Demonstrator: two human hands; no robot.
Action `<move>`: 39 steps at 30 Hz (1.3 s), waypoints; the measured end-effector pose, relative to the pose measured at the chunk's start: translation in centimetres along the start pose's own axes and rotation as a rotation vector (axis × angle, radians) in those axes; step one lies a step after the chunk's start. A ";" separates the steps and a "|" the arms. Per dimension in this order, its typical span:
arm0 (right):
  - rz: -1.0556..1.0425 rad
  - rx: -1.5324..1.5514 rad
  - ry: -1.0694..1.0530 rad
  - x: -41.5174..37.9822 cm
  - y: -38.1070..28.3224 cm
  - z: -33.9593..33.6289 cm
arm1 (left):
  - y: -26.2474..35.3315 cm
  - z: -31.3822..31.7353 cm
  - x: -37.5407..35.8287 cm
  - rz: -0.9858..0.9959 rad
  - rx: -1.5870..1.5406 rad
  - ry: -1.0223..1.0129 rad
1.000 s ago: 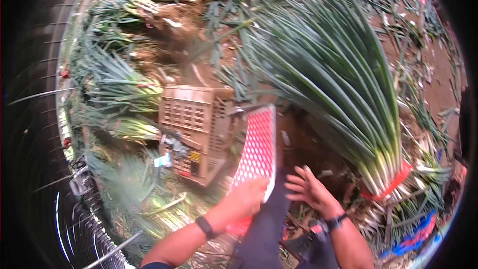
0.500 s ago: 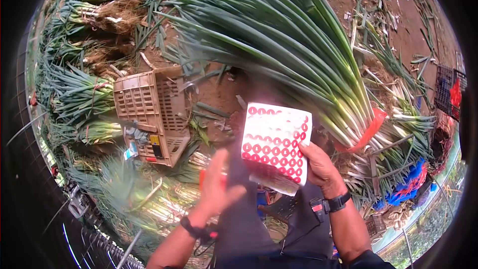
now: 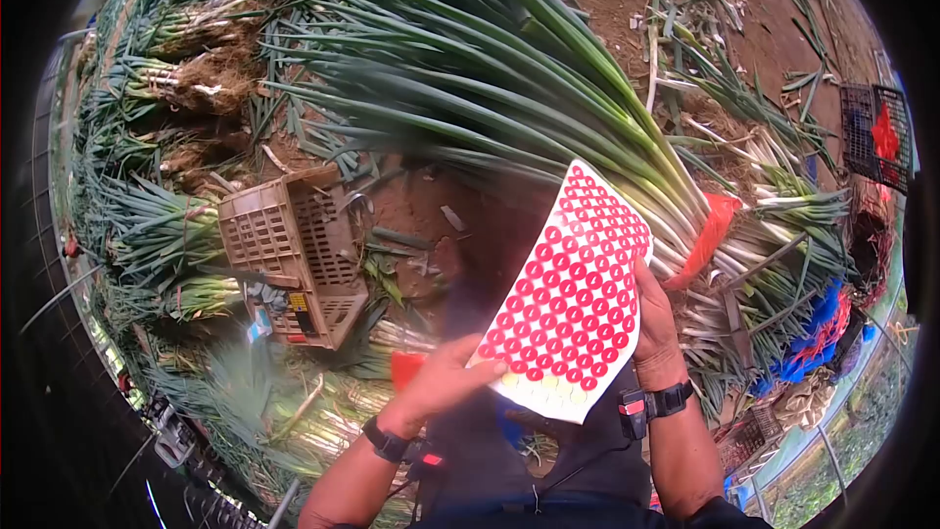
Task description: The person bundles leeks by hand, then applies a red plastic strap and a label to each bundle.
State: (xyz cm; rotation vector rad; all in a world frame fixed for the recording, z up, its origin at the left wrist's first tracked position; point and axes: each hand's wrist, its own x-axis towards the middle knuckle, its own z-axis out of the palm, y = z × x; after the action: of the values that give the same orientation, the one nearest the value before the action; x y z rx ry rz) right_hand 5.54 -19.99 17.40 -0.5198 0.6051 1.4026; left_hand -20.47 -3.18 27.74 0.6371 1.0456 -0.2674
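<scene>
Both hands hold a white sheet covered with rows of round red stickers. My left hand pinches its lower left corner, thumb on top. My right hand grips the right edge, its fingers mostly hidden behind the sheet. Along the bottom, some sticker places are pale, without red. Just behind the sheet lies a large bunch of green onions, tied near its white ends with a red band.
A tan plastic crate stands tilted at the left, with small items on its edge. More onion bundles line the left side. Loose onions lie at the right, near a dark crate and blue-red material.
My left hand has moved in and taken the sheet's lower corner. The sheet, bent over before, is now opened out and tilted. The view has shifted slightly.
</scene>
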 end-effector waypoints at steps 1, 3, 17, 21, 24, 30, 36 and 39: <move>-0.006 0.003 0.000 -0.4 -0.1 -0.7 | -0.2 0.3 0.0 0.034 -0.018 0.011; -0.080 -0.024 0.081 -1.2 -0.3 -1.6 | -0.5 0.4 0.6 0.047 0.008 -0.008; 0.358 -0.367 0.142 -7.4 5.9 -1.0 | -2.1 3.4 1.4 0.117 0.457 0.129; 0.207 -0.337 0.263 -8.4 7.3 0.7 | -3.5 2.6 2.2 0.103 0.189 0.173; 0.066 -0.383 0.340 -9.1 9.1 0.8 | -3.6 2.8 2.8 0.086 0.187 0.205; -0.107 -0.526 0.503 -9.1 10.4 0.5 | -0.2 5.8 0.9 0.998 1.301 0.551; -0.146 -0.591 0.480 -9.0 10.4 1.0 | -0.8 6.6 1.3 0.887 1.264 0.492; -0.203 -0.612 0.429 -8.8 10.9 0.8 | -1.7 7.6 2.2 0.802 1.230 0.367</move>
State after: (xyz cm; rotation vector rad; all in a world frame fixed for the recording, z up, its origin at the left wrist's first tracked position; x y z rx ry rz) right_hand -5.77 -24.82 24.09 -1.3581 0.4332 1.2749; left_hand -14.80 -8.97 27.81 2.2079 0.7954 -0.0498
